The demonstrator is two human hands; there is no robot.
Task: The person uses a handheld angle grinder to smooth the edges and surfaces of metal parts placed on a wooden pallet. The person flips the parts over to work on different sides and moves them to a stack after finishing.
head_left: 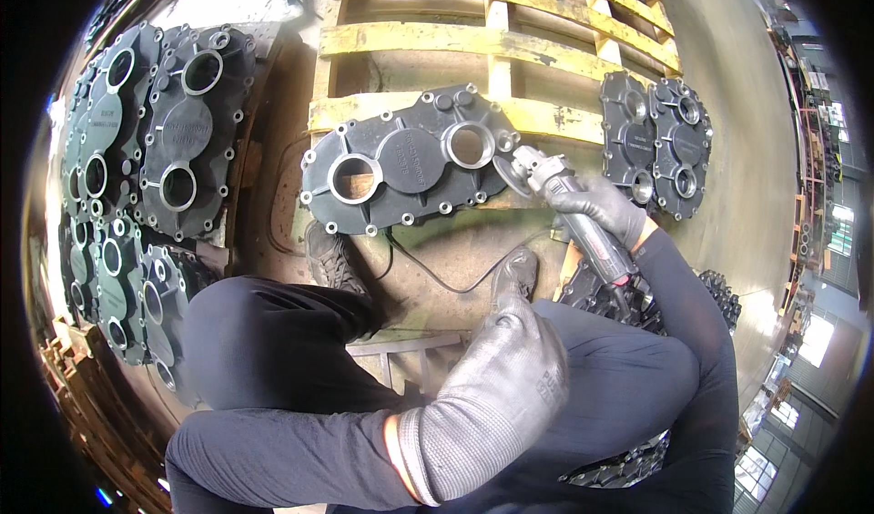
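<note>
A dark metal cover plate (408, 161) with two round bored openings and bolt holes around its rim lies on the near end of a yellow wooden pallet (401, 39). My right hand (605, 210), in a grey glove, is wrapped round an angle grinder (596, 245). The grinder's disc (512, 177) sits at the plate's right end, near the edge. Whether it touches the metal, I cannot tell. My left hand (499, 382), also gloved, is raised over my lap, away from the plate. Its back shows, but its fingers are hidden and blurred.
Similar dark covers (188, 132) stand grouped at the left. Two more covers (681, 150) lie at the pallet's right side. Several dark metal parts (596, 297) sit below the grinder. A black cable (437, 284) runs over the floor between my shoes (332, 257).
</note>
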